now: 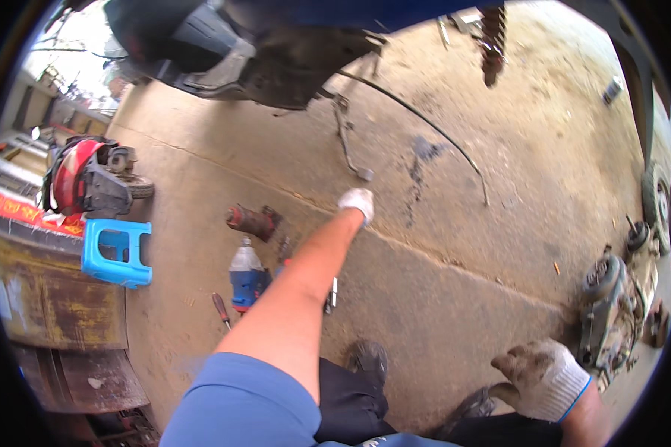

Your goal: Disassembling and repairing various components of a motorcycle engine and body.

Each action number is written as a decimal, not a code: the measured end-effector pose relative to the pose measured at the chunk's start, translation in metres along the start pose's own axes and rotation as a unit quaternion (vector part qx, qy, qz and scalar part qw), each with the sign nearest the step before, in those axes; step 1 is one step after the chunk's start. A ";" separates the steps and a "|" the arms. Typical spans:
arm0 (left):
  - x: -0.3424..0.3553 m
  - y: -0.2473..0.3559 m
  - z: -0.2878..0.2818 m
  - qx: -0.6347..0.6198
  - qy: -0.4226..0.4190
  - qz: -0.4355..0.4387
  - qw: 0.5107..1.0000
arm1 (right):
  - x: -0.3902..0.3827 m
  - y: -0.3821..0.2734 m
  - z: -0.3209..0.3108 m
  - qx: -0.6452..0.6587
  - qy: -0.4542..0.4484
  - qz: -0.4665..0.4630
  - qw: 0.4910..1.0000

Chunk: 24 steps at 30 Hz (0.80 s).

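My left arm stretches forward over the floor, its hand in a white glove point(356, 204). Just beyond that hand is the rounded end of a bent metal lever point(345, 141), which hangs from the dark underside of a raised vehicle point(276, 71). Whether the hand touches the lever cannot be made out, as its fingers are hidden. At the lower right, my right hand point(542, 378) wears a dirty white knit glove with a blue cuff edge. Its fingers curve loosely, with the thumb apart, and nothing shows in them. A thin black cable point(429, 119) trails from the vehicle to the right.
Left of my arm lie a dark red power tool point(252, 221), a blue power tool point(246, 277) and a screwdriver point(221, 308). Farther left stand a blue plastic stool point(118, 252) and a red scooter point(74, 179). A greasy engine assembly point(622, 313) lies at right.
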<state>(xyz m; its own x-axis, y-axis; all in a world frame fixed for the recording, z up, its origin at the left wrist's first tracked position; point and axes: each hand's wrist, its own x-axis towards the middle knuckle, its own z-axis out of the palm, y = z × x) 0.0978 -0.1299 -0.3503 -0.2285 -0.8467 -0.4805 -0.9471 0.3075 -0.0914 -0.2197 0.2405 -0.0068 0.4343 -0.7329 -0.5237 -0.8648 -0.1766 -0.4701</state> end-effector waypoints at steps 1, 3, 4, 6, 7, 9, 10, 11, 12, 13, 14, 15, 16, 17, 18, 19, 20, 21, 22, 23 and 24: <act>-0.002 0.000 -0.001 0.000 -0.013 0.004 1.000 | 0.000 -0.001 0.000 0.003 -0.014 0.005 1.000; -0.008 0.000 -0.003 -0.033 -0.013 0.009 0.999 | -0.002 -0.001 -0.002 -0.008 -0.021 0.006 1.000; -0.011 -0.001 -0.003 -0.039 0.014 0.004 0.999 | -0.003 -0.001 -0.003 -0.007 -0.037 0.022 0.999; -0.016 -0.004 -0.004 -0.041 -0.010 0.023 0.999 | -0.006 -0.001 -0.003 -0.002 -0.034 0.026 0.999; -0.018 -0.006 -0.004 -0.047 -0.013 0.016 0.999 | -0.008 0.000 -0.004 0.010 -0.031 0.032 0.999; -0.020 -0.011 -0.007 -0.081 -0.007 0.029 0.996 | -0.010 -0.001 -0.003 -0.007 -0.034 0.030 0.999; -0.020 -0.014 -0.010 -0.089 -0.011 0.020 0.996 | -0.012 -0.002 -0.002 0.019 -0.021 0.030 0.999; -0.022 -0.016 -0.014 -0.090 -0.009 0.020 0.996 | -0.013 -0.004 -0.002 0.048 -0.010 0.031 0.998; -0.023 -0.017 -0.019 -0.116 -0.007 0.051 0.992 | -0.013 -0.004 -0.003 0.047 -0.009 0.032 0.998; -0.025 -0.016 -0.026 -0.141 -0.014 0.079 0.987 | -0.014 -0.005 -0.004 0.032 -0.024 0.025 0.999; -0.029 -0.015 -0.034 -0.139 -0.003 0.083 0.987 | -0.014 -0.006 -0.004 0.017 -0.039 0.016 0.999; -0.033 -0.011 -0.045 -0.257 -0.022 0.064 0.964 | -0.014 -0.008 -0.005 0.017 -0.038 0.016 0.999; -0.038 -0.007 -0.056 -0.371 -0.054 0.036 0.926 | -0.013 -0.010 -0.005 0.010 -0.040 0.013 0.999; -0.044 -0.001 -0.070 -0.371 -0.042 0.046 0.927 | -0.013 -0.011 -0.006 0.003 -0.042 0.010 0.999; -0.050 0.005 -0.086 -0.451 -0.038 0.037 0.891 | -0.012 -0.013 -0.006 0.003 -0.043 0.012 0.999; -0.057 0.012 -0.102 -0.531 -0.036 0.027 0.846 | -0.012 -0.014 -0.006 -0.001 -0.048 0.016 0.999; -0.064 0.018 -0.118 -0.531 -0.033 0.029 0.846 | -0.012 -0.015 -0.006 -0.007 -0.053 0.020 0.998; -0.072 0.025 -0.134 -0.616 -0.015 0.055 0.786 | -0.012 -0.016 -0.005 -0.010 -0.054 0.022 0.998; -0.083 0.031 -0.146 -0.691 0.006 0.072 0.719 | -0.012 -0.017 -0.005 -0.006 -0.047 0.020 0.999; -0.094 0.036 -0.156 -0.698 0.006 0.080 0.712 | -0.013 -0.018 -0.004 -0.004 -0.039 0.018 0.999; -0.105 0.041 -0.163 -0.771 0.010 0.086 0.631 | -0.013 -0.018 -0.004 -0.008 -0.041 0.020 0.999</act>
<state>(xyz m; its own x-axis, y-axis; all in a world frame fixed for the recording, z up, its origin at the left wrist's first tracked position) 0.0465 -0.0992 -0.1609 -0.3462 -0.8680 -0.3560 0.0034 -0.3806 0.9247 -0.2106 0.2508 0.0113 0.4181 -0.6827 -0.5993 -0.8856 -0.1595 -0.4361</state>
